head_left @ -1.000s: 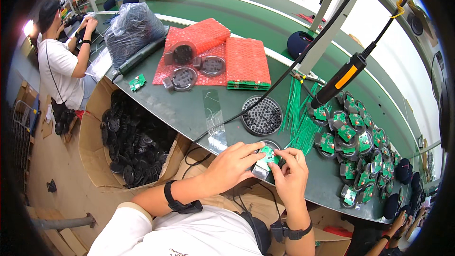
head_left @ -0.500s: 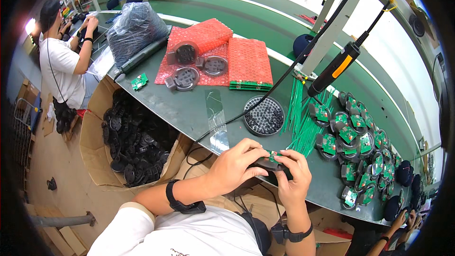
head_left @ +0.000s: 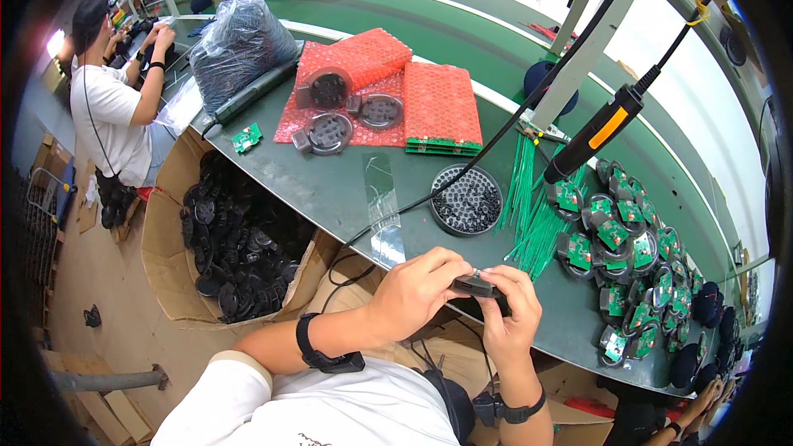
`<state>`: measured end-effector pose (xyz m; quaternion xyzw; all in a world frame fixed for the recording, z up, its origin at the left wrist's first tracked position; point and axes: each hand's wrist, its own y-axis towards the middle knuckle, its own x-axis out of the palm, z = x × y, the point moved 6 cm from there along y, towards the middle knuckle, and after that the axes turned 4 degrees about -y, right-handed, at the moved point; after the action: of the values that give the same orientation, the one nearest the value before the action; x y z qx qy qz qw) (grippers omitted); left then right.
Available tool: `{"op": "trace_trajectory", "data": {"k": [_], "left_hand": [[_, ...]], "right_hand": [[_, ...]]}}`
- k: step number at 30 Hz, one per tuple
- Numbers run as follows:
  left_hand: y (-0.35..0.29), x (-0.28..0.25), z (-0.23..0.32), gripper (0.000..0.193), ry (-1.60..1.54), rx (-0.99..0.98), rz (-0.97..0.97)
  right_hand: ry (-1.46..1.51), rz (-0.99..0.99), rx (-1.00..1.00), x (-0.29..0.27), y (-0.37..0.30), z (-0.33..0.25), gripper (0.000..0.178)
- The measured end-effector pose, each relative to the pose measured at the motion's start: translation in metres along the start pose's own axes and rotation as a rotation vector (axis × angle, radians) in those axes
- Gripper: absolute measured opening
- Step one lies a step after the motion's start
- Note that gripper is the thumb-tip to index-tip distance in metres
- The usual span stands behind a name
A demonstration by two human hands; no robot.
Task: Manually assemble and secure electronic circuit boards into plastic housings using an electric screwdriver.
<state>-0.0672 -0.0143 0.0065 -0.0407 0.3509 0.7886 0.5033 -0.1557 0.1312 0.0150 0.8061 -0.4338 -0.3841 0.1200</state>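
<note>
Between my two hands, at the table's front edge, is a black plastic housing (head_left: 473, 286). My left hand (head_left: 417, 291) grips its left end with fingers and thumb. On the other end my right hand (head_left: 514, 304) pinches it with the thumb below. Something small and pale shows at its top edge, mostly covered by my fingertips. Just beyond my hands stands a round dish of small black parts (head_left: 466, 201). Green wires (head_left: 529, 215) lie to its right, under a hanging black electric screwdriver (head_left: 596, 134) with an orange stripe.
Many black housings with green circuit boards (head_left: 613, 234) crowd the table's right. Red bubble wrap (head_left: 347, 66), three round housings (head_left: 329, 133), one loose board (head_left: 247, 139) and a bagged bundle (head_left: 239, 54) lie farther left. A carton (head_left: 169, 281) of black parts stands below. A co-worker (head_left: 111, 103) sits far left.
The black housing has tipped in my hands, so the green board seen on top before is now hardly visible. Both hands still hold it; the whole view has shifted slightly.
</note>
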Motion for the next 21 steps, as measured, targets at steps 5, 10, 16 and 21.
{"op": "trace_trajectory", "data": {"k": [5, 10, 16, 21], "left_hand": [[-0.001, 0.000, 0.001, 0.040, 0.026, 0.019, 0.003], [0.000, 0.001, 0.003, 0.040, 0.059, 0.032, 0.005], [0.001, 0.001, 0.006, 0.041, 0.097, 0.062, 0.032], [0.001, 0.002, 0.010, 0.042, 0.141, 0.101, 0.040]], "right_hand": [[0.015, 0.004, 0.013, 0.001, -0.001, 0.001, 0.034], [0.021, 0.008, 0.028, 0.001, -0.003, 0.003, 0.035], [0.025, 0.004, 0.060, 0.001, -0.004, 0.005, 0.035], [0.045, 0.016, 0.080, 0.002, -0.006, 0.008, 0.032]]}}
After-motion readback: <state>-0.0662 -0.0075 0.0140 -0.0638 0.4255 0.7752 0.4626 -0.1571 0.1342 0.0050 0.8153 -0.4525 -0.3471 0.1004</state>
